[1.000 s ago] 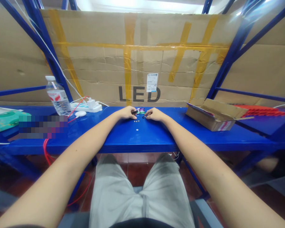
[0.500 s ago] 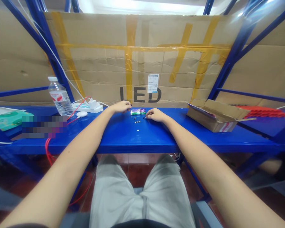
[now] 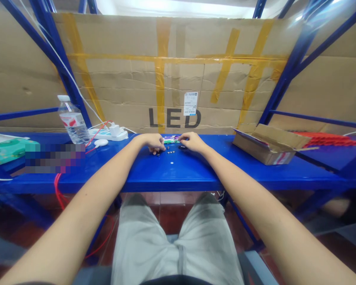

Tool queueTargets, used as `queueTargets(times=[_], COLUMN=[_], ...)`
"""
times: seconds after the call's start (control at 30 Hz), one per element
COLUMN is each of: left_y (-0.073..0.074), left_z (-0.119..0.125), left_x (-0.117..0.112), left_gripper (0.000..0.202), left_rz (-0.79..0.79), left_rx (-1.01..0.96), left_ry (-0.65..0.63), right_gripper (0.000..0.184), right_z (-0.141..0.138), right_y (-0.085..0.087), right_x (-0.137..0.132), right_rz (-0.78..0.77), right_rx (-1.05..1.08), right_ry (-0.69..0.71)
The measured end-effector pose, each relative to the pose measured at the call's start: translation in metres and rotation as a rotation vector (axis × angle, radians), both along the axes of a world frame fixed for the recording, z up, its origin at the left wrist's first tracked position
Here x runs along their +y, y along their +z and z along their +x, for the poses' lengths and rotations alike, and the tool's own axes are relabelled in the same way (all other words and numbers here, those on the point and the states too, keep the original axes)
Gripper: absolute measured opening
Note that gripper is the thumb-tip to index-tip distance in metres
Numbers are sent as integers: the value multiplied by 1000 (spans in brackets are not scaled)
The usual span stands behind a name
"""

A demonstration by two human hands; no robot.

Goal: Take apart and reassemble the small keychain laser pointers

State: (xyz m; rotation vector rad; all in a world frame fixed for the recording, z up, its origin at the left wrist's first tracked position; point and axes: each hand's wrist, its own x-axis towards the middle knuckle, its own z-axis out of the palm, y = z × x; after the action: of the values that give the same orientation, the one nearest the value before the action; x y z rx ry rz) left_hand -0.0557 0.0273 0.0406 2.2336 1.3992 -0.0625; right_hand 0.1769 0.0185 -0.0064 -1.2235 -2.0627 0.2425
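Observation:
On the blue table [image 3: 178, 170] lies a bundle of thin shiny sticks [image 3: 171, 139] in green, silver and purple. At its right end my right hand [image 3: 193, 141] rests with the fingers pinched together; what they grip is too small to tell. Below those fingers is a small black loop-like piece [image 3: 182, 147]. My left hand [image 3: 154, 142] is left of the bundle, fingers curled down close to the tabletop. Just under it sits a tiny dark piece [image 3: 158, 154]. Several small metallic bits [image 3: 171, 152] lie in a row between the hands, with a whitish dot [image 3: 172, 163] nearer the front edge.
An open cardboard box [image 3: 267, 146] stands at right, with red material [image 3: 329, 139] behind it. At left are a water bottle [image 3: 73, 120], a power strip [image 3: 114, 134], red cables [image 3: 57, 184] and a green packet [image 3: 12, 149]. A large cardboard sheet [image 3: 130, 79] closes the back.
My left hand has come down and nearer, from behind the sticks' left end to the small metal bits. My right fingers have shifted from the black loop up to the sticks' right end.

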Motion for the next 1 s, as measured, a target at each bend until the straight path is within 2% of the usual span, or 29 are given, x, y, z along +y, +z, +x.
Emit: queueTargets(times=[0.2,0.37,0.53,0.73,0.87,1.0], left_y=[-3,-18,-25,-20,-16,-10], left_z=[8,19,15,3,-2,-5], left_x=[-3,4,12,20,23,21], left_gripper=[31,25,12,15,13,22], left_rz=[218,376,379,377,390,390], left_rx=[-15,-117,-204,-189,-147,-126], left_ry=[20,18,14,-66,-59,-65], right_gripper=[24,24,25,23,21,21], right_z=[11,11,11,11,12,12], right_y=[4,6,7,7,6,6], right_x=[6,5,3,3,3,4], right_rz=[-11,-17,-32,-44,-58,-76], right_rx=[59,61,47,41,43,31], right_ry=[-102,-128,-129,-132,-123,-122])
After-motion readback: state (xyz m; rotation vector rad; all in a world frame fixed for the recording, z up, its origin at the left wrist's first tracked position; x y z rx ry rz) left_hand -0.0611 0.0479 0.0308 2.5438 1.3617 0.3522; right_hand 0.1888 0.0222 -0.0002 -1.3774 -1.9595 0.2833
